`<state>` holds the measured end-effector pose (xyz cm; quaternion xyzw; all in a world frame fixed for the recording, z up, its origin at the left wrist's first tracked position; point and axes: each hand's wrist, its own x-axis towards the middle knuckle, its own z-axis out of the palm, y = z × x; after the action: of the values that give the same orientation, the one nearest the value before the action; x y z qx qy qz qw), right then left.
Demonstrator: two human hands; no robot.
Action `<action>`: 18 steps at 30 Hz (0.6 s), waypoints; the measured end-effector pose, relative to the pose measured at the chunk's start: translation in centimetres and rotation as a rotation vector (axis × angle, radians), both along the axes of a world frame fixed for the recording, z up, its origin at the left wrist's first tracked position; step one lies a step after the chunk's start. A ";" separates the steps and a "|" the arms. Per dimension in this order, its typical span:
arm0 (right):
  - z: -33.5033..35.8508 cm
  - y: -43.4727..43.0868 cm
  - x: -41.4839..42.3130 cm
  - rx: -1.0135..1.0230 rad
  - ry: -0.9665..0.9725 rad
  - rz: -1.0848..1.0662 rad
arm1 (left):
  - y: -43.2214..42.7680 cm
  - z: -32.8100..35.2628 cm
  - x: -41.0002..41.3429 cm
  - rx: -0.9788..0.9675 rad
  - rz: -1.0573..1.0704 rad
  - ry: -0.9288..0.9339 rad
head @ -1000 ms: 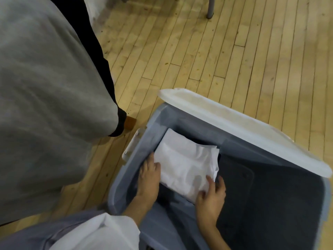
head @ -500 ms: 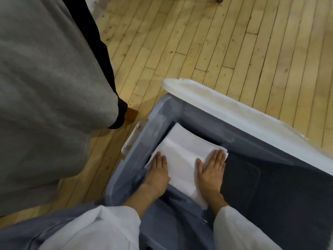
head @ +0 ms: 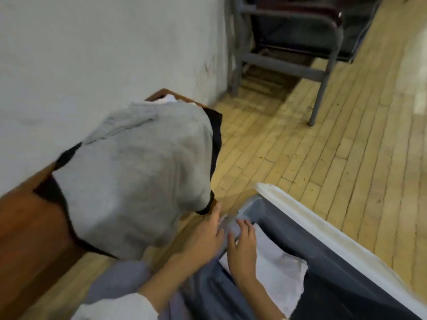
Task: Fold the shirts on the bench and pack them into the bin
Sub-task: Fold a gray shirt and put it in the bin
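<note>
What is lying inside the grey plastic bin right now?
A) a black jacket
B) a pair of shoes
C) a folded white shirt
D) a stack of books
C: a folded white shirt lies at the bottom of the grey plastic bin.

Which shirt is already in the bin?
The white shirt, folded inside the bin. The grey shirt and the black one under it lie on the bench.

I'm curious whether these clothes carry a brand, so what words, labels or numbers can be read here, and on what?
None: no text can be read anywhere in this view.
The grey shirt, the white shirt, the bin and its white lid show no print, label or number, and the picture is motion-blurred.
</note>
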<state>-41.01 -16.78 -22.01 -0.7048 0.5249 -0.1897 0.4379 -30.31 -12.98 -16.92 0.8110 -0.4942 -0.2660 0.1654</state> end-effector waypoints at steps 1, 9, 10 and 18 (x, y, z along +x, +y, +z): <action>1.7 0.2 2.0 -0.022 -0.046 0.044 | 0.6 2.1 1.3 -0.066 0.001 -0.054; 15.5 5.2 14.7 -0.148 -0.183 0.434 | 9.2 11.7 14.2 -0.244 0.508 -0.278; 16.2 5.8 15.5 -0.157 -0.173 0.495 | 10.3 11.9 15.4 -0.207 0.569 -0.263; 16.9 7.5 18.8 -0.362 0.252 0.897 | 14.1 11.3 24.8 -0.011 0.620 -0.253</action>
<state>-22.18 -9.30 -5.14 -0.9432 0.1777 0.0157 0.2802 -5.46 1.12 -5.64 0.9484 -0.2419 -0.0978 0.1800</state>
